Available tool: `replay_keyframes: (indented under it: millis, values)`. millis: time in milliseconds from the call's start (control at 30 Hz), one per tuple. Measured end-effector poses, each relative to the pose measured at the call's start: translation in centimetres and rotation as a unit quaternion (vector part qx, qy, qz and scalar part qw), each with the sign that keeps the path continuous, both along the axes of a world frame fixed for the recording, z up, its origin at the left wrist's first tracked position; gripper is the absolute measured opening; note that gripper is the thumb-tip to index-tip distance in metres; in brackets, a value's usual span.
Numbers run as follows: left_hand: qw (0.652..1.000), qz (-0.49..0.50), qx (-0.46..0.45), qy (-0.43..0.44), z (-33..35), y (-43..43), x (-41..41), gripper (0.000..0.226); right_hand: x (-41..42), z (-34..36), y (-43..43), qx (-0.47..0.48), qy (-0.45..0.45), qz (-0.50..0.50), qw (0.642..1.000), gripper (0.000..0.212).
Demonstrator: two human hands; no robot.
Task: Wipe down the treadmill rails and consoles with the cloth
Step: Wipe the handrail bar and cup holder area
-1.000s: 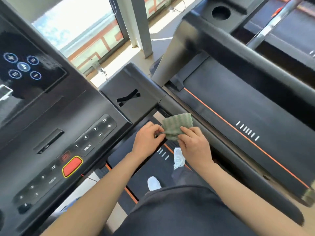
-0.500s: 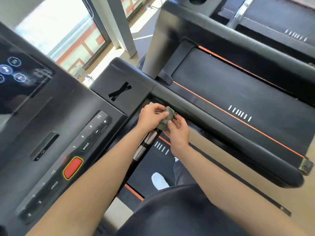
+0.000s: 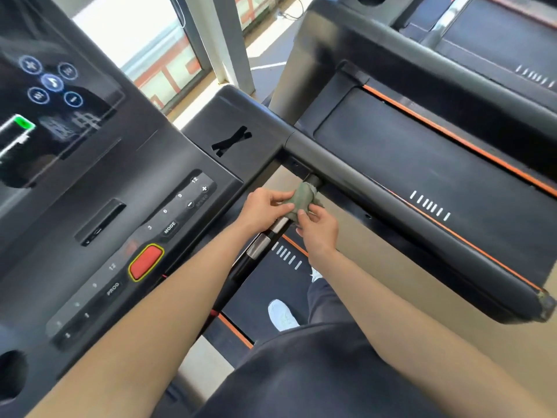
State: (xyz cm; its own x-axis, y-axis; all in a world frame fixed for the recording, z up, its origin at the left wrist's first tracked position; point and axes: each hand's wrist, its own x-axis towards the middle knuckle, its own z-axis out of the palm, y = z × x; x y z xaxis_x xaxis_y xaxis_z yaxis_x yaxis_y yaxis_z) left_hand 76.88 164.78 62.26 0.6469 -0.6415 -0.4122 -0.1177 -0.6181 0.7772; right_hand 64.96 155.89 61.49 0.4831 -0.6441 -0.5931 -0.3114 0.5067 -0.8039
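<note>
Right of the dark grey button console (image 3: 90, 182), my left hand (image 3: 261, 208) pinches the crumpled green cloth (image 3: 303, 197), flat a second ago, now wrapped round the black-and-silver handlebar (image 3: 262, 245); my right hand (image 3: 320, 229) pinches it too, so I judge rail wiping is starting

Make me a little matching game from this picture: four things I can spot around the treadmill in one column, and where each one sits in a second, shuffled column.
Things
1. cloth
2. red button
3. white shoe
4. black tape cross

Places
A. on the belt below
B. on the console panel, ringed in yellow
C. wrapped round the short grip bar
D. on the flat corner where the side rail starts

Pairs: 1-C, 2-B, 3-A, 4-D.
</note>
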Motion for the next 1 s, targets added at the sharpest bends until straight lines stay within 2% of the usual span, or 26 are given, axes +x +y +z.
replay_keyframes:
  millis: [133, 267, 400, 500, 567, 833, 1000]
  values:
    - [1.0, 0.018, 0.014, -0.017, 0.2, 3.3, -1.3, 0.036, -0.6, 0.1, 1.5, 0.047, 0.036, 0.024, 0.998, 0.013]
    - [0.999, 0.031, 0.025, 0.004, 0.5, 8.3, -2.7, 0.035, -2.2, -0.1, 4.4, 0.083, 0.051, 0.084, 0.992, 0.019]
    - [0.997, 0.039, 0.069, -0.009, 1.3, 12.9, -4.2, 0.032, -3.3, 0.7, 7.7, 0.121, 0.053, 0.106, 0.986, 0.023]
    - [0.993, 0.045, 0.106, -0.032, 1.7, 15.7, -5.0, 0.027, -4.0, 1.3, 9.8, 0.162, 0.049, 0.141, 0.975, 0.014]
    - [0.991, 0.047, 0.118, -0.036, 1.8, 17.6, -5.7, 0.025, -4.4, 1.4, 11.2, 0.193, 0.048, 0.162, 0.966, 0.018]
    - [0.98, 0.111, 0.142, -0.084, 1.6, 22.6, -8.4, 0.025, -5.3, 1.2, 14.9, 0.294, 0.03, 0.173, 0.939, 0.026]
    - [0.975, 0.114, 0.132, -0.138, 1.8, 23.0, -10.2, 0.013, -5.3, 0.8, 14.9, 0.314, 0.025, 0.172, 0.933, 0.029]
